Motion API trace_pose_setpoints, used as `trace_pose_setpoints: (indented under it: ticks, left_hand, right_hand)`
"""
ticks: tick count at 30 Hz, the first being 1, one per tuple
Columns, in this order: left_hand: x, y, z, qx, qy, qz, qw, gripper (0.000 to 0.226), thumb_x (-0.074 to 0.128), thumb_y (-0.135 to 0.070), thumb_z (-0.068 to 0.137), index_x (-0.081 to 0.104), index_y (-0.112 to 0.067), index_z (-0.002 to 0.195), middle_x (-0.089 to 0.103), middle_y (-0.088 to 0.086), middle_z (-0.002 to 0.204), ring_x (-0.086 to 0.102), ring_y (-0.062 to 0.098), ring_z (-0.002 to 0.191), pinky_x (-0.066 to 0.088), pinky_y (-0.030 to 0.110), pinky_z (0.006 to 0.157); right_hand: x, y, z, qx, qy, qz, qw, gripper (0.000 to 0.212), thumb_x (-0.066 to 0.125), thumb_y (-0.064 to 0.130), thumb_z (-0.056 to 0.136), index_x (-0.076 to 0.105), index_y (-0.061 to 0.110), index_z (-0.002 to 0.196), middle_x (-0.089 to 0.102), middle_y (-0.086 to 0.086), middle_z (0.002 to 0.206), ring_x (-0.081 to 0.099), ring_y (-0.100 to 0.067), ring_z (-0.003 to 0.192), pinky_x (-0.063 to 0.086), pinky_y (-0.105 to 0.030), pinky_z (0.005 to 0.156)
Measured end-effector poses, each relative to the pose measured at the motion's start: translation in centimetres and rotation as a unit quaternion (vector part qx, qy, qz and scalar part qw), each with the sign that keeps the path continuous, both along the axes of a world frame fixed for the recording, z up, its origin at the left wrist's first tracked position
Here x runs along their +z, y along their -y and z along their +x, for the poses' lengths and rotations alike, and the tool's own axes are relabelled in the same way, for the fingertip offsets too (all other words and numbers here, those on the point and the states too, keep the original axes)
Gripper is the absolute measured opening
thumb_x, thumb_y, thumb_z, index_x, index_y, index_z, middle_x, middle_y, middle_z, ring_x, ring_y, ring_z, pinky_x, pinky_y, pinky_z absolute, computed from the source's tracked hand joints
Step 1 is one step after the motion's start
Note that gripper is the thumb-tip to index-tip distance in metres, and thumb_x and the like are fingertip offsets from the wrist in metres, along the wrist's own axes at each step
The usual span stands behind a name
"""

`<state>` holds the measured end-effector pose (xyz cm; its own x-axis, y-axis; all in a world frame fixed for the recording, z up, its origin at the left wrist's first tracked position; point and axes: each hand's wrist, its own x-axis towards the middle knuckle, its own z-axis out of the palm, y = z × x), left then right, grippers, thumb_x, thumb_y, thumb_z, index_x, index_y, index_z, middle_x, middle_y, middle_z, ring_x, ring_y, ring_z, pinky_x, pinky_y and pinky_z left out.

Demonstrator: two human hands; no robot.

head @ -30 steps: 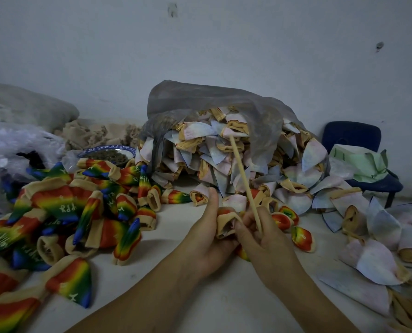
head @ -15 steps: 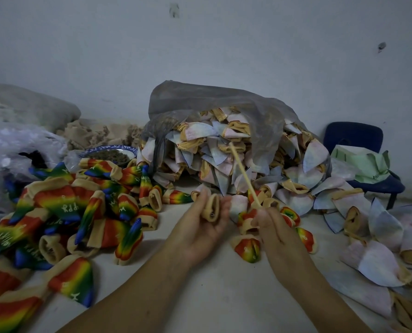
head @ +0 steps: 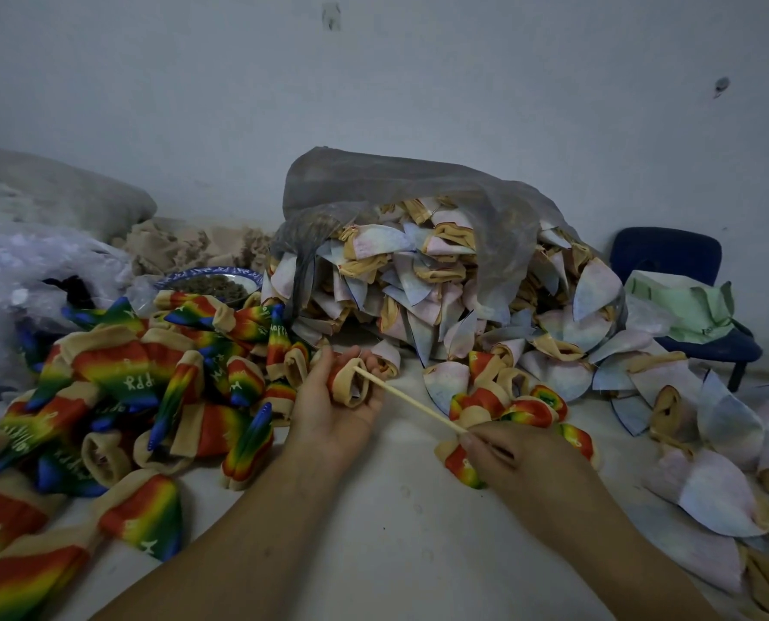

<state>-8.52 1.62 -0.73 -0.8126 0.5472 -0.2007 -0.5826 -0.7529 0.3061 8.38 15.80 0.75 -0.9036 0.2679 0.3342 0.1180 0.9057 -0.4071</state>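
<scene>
White work surface [head: 396, 522] set against plain grey wall [head: 373, 82].

Left hand [head: 333, 423]: palm up, just left of centre, gripping rainbow fabric cone [head: 349, 387] at beige cuff, thumb and fingers curled round it. Cuff opening turned toward right.

Right hand [head: 512, 459]: lower and to right, close above surface, closed in a pinch on near end of thin wooden stick [head: 411, 401]. Stick angled up and leftward, far tip at or inside cuff opening of held cone. Partly under right hand: second rainbow cone [head: 461, 466], lying on surface.

Left of hands: heap of rainbow cones [head: 127, 378], white lettering visible on several. Behind heap: blue-rimmed bowl [head: 212, 280] with dark contents, not identifiable.

Behind hands: grey translucent plastic bag [head: 418, 203], lying on its side, mouth toward camera, spilling pale cones [head: 418, 302] with beige cuffs onto surface. More pale cones spread along right edge. Small cluster of rainbow cones [head: 521, 403] just beyond right hand, between it and spill.

Far right: blue chair [head: 665, 253] carrying green cloth [head: 691, 307]. Far left: crumpled clear plastic [head: 28, 271]; beige cloth scraps [head: 185, 244] against wall.
</scene>
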Motion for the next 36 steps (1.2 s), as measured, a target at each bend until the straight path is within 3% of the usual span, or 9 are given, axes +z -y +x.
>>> trace_pose_setpoints:
  ticks: [5, 10, 18, 22, 26, 30, 32, 34, 36]
  left_hand:
    - [0.0, -0.1, 0.0, -0.006, -0.020, -0.020, 1.000, 0.041, 0.058, -0.044, 0.094, 0.069, -0.005, 0.086, 0.068, 0.010, 0.079, 0.067, 0.018, 0.066, 0.057, 0.028, 0.056]
    - [0.0, -0.4, 0.7, -0.031, -0.097, -0.078, 0.992, 0.030, 0.067, -0.032, 0.085, 0.074, -0.011, 0.065, 0.064, 0.003, 0.069, 0.062, 0.012, 0.061, 0.053, 0.026, 0.059]
    - [0.6, -1.1, 1.4, 0.002, -0.168, -0.142, 0.975, 0.017, 0.056, -0.015, 0.096, 0.064, -0.007, 0.109, 0.044, -0.003, 0.055, 0.045, 0.007, 0.050, 0.043, 0.019, 0.049]
    - [0.8, -1.7, 2.2, -0.023, -0.103, -0.044, 0.993, 0.020, 0.049, -0.023, 0.100, 0.061, -0.009, 0.093, 0.034, -0.006, 0.047, 0.035, 0.006, 0.040, 0.037, 0.018, 0.041]
    - [1.1, -1.9, 2.6, -0.037, -0.097, 0.018, 0.994, 0.039, 0.049, -0.035, 0.099, 0.060, -0.012, 0.069, 0.031, -0.007, 0.044, 0.030, 0.005, 0.038, 0.033, 0.018, 0.041]
    - [1.5, -2.0, 3.0, -0.059, -0.118, 0.017, 0.991, 0.044, 0.055, -0.045, 0.092, 0.055, -0.017, 0.058, 0.030, -0.008, 0.044, 0.031, 0.005, 0.038, 0.034, 0.019, 0.041]
    - [1.5, -1.9, 3.0, -0.057, -0.132, -0.010, 0.990, 0.044, 0.061, -0.047, 0.085, 0.047, -0.020, 0.052, 0.029, -0.007, 0.044, 0.031, 0.007, 0.039, 0.035, 0.020, 0.041]
    - [1.4, -1.6, 3.0, -0.051, -0.143, -0.056, 0.987, 0.045, 0.065, -0.045, 0.080, 0.045, -0.021, 0.048, 0.032, -0.005, 0.045, 0.037, 0.008, 0.041, 0.040, 0.021, 0.043]
    - [1.1, -1.5, 2.9, -0.048, -0.153, -0.112, 0.981, 0.045, 0.065, -0.043, 0.083, 0.050, -0.020, 0.048, 0.042, -0.002, 0.048, 0.048, 0.011, 0.046, 0.046, 0.023, 0.047]
  right_hand:
    - [0.3, 0.1, 0.1, -0.023, 0.042, 0.033, 0.998, 0.032, 0.046, 0.052, 0.093, 0.063, 0.028, 0.082, 0.057, 0.007, 0.068, 0.054, -0.007, 0.066, 0.043, -0.026, 0.059]
    - [0.6, 0.9, 0.0, -0.027, 0.053, 0.063, 0.996, 0.034, 0.042, 0.052, 0.095, 0.065, 0.028, 0.089, 0.058, 0.007, 0.073, 0.056, -0.008, 0.070, 0.045, -0.028, 0.063]
    - [1.0, 2.0, 0.1, -0.034, 0.058, 0.133, 0.989, 0.041, 0.027, 0.053, 0.098, 0.059, 0.028, 0.094, 0.056, 0.008, 0.077, 0.057, -0.008, 0.073, 0.044, -0.028, 0.064]
    - [0.4, 3.1, -0.2, -0.030, 0.024, 0.129, 0.991, 0.042, 0.023, 0.055, 0.098, 0.050, 0.028, 0.081, 0.048, 0.008, 0.069, 0.048, -0.008, 0.064, 0.036, -0.024, 0.054]
    - [-0.8, 3.7, -0.6, -0.037, -0.003, 0.054, 0.998, 0.042, 0.029, 0.055, 0.096, 0.050, 0.026, 0.075, 0.047, 0.007, 0.060, 0.047, -0.010, 0.060, 0.030, -0.019, 0.048]
    - [-1.5, 4.3, -1.2, -0.032, -0.001, -0.180, 0.983, 0.038, 0.044, 0.047, 0.095, 0.069, 0.023, 0.081, 0.071, 0.003, 0.080, 0.063, -0.006, 0.078, 0.049, -0.029, 0.072]
    - [-1.7, 4.4, -1.4, -0.025, 0.007, -0.270, 0.963, 0.034, 0.049, 0.044, 0.095, 0.069, 0.026, 0.074, 0.071, 0.013, 0.076, 0.063, 0.004, 0.078, 0.047, -0.017, 0.066]
    - [-1.7, 4.3, -1.6, -0.018, 0.013, -0.290, 0.957, 0.032, 0.050, 0.043, 0.094, 0.068, 0.030, 0.071, 0.068, 0.023, 0.071, 0.060, 0.013, 0.077, 0.040, -0.005, 0.060]
    - [-1.7, 4.0, -1.6, -0.022, 0.016, -0.247, 0.969, 0.033, 0.047, 0.047, 0.094, 0.067, 0.031, 0.073, 0.067, 0.023, 0.072, 0.060, 0.011, 0.079, 0.043, -0.007, 0.062]
